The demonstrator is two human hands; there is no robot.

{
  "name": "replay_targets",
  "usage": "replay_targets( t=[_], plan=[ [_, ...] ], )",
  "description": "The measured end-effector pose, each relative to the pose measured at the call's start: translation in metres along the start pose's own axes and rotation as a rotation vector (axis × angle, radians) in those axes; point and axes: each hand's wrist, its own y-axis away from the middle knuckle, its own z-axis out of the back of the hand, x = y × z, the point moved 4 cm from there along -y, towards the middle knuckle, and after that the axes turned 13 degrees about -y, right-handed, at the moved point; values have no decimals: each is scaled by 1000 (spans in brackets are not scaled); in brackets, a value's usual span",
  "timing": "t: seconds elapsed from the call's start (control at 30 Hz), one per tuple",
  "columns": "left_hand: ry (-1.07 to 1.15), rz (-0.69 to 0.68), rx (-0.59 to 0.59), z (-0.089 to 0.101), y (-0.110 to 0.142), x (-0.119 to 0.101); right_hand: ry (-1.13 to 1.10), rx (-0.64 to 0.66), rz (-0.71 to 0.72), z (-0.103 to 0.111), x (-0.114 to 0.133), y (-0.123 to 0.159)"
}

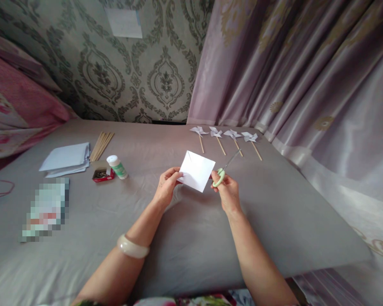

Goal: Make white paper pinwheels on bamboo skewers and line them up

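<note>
My left hand (169, 182) pinches the left corner of a square sheet of white paper (198, 170), thumb on top. A short dark line, a cut or a crease, runs in from the sheet's upper left corner. In my right hand (228, 191) are scissors (220, 177) with pale green handles. Their blades point up and to the right, away from the paper. My right fingertips are close to the sheet's right corner; whether they touch it I cannot tell. The sheet is held above the table, tilted towards me.
Several paper pinwheels (232, 135) on sticks lie in a row at the back right. At the left are a paper stack (65, 158), wooden sticks (102, 145), a red box of small metal pieces (103, 174), a white-and-green bottle (117, 167) and a blurred packet (47, 206).
</note>
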Motion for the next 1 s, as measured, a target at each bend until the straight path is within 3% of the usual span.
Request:
replay_targets(
  t=[0.2,0.5,1.0],
  plan=[
    [-4,-17,-48,3,-2,4,1,47,-8,-5,-7,3],
    [30,-30,-15,-1,0,2,82,30,50,-10,-8,5],
    [40,129,212,-29,19,12,-61,-28,169,-5,-3,4]
  ],
)
